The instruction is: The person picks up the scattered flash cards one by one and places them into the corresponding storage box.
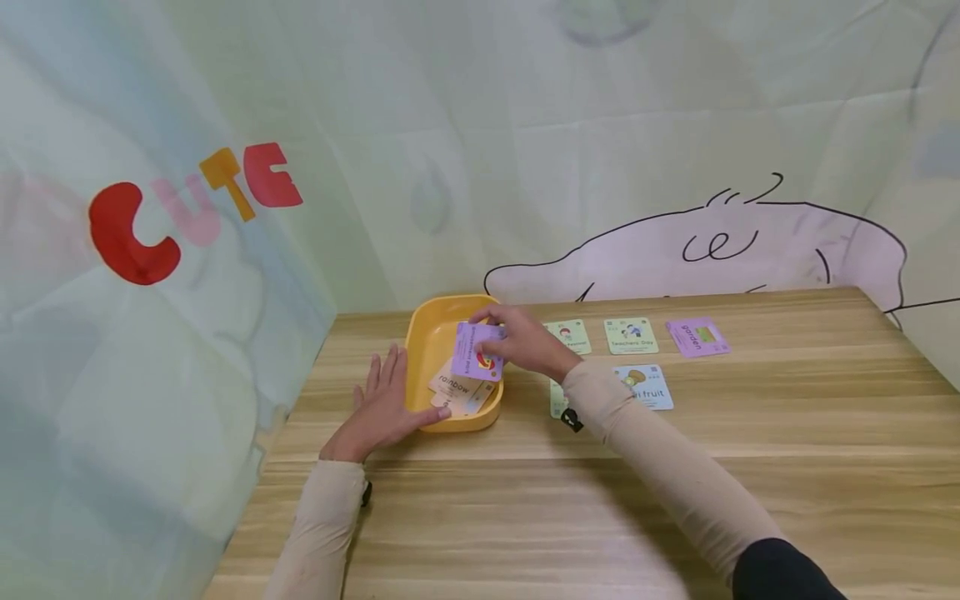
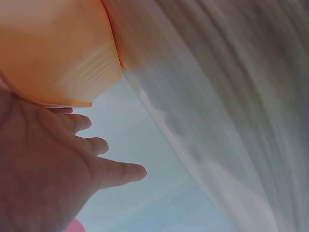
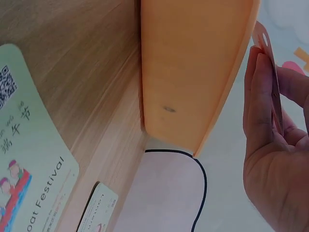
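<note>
A yellow-orange plastic tray (image 1: 417, 350) stands on the wooden table, with a rainbow card (image 1: 455, 383) and other pale cards lying inside. Above it, my right hand (image 1: 517, 340) pinches a purple picture card (image 1: 467, 350) between thumb and fingers. In the right wrist view that card (image 3: 275, 92) is seen edge-on, beside the tray's wall (image 3: 193, 72). My left hand (image 1: 382, 408) rests against the tray's near left side, fingers spread, thumb over the rim. The left wrist view shows the left palm (image 2: 48, 164) against the tray's outside (image 2: 58, 53).
Right of the tray lie a Teachers' Day card (image 1: 632, 336), a purple garden card (image 1: 698, 337), a blue kiwi fruit card (image 1: 654, 388) and a green festival card (image 1: 573, 335). My right forearm partly covers another green card (image 1: 557, 400). A printed cloth (image 1: 420, 208) hangs behind the table.
</note>
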`<state>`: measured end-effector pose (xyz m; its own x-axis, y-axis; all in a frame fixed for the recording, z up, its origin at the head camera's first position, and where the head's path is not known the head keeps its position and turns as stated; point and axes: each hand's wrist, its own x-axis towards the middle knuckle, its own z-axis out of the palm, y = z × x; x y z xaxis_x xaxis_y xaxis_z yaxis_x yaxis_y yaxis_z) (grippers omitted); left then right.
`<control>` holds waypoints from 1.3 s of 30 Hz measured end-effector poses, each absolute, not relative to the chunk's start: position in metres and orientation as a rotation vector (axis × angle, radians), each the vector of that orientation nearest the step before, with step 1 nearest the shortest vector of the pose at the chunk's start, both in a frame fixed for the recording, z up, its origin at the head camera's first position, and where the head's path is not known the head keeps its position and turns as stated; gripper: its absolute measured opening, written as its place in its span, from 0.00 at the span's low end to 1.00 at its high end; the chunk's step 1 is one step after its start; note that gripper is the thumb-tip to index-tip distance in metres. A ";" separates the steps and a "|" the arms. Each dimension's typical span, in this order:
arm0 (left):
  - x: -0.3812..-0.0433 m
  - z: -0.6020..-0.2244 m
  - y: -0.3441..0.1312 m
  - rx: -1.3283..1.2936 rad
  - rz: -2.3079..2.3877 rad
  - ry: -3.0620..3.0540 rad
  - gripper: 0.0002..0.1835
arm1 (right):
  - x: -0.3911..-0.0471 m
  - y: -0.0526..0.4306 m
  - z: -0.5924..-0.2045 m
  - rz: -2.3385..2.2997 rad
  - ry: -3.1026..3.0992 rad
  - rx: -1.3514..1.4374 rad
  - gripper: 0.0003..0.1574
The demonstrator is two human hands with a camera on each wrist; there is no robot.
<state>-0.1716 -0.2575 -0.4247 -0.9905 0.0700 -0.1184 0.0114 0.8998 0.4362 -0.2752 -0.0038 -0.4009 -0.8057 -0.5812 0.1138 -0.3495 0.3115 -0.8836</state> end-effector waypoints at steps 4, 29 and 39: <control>-0.171 -0.425 -0.257 0.067 0.670 2.940 0.69 | -0.274 -0.007 -0.402 -1.441 2.422 -0.869 0.22; -0.170 -0.425 -0.257 0.047 0.660 2.919 0.70 | -0.268 -0.016 -0.404 -1.034 2.832 -1.031 0.25; -0.172 -0.427 -0.258 0.040 0.653 2.928 0.72 | -0.268 0.003 -0.403 -1.083 2.775 -0.972 0.25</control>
